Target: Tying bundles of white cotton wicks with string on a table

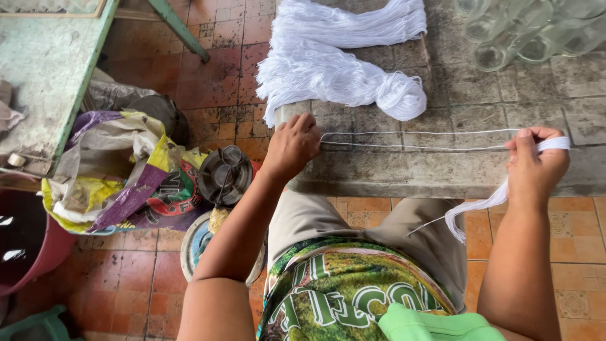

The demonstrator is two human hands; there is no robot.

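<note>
My left hand (291,145) is closed on the left end of several white strings (416,140) pulled taut across a grey concrete bench (467,170). At the strings' right end my right hand (535,165) grips them, with white string wound round its fingers and a loose bundle (470,215) trailing down over my lap. Behind the strings, a large skein of white yarn (341,63) lies on the bench, its knotted end pointing right.
Clear glass bottles (524,31) lie at the bench's far right. On the tiled floor to the left are a crumpled printed sack (120,177), a round metal burner (224,173), a dark red tub (25,243) and a green-edged table (44,63).
</note>
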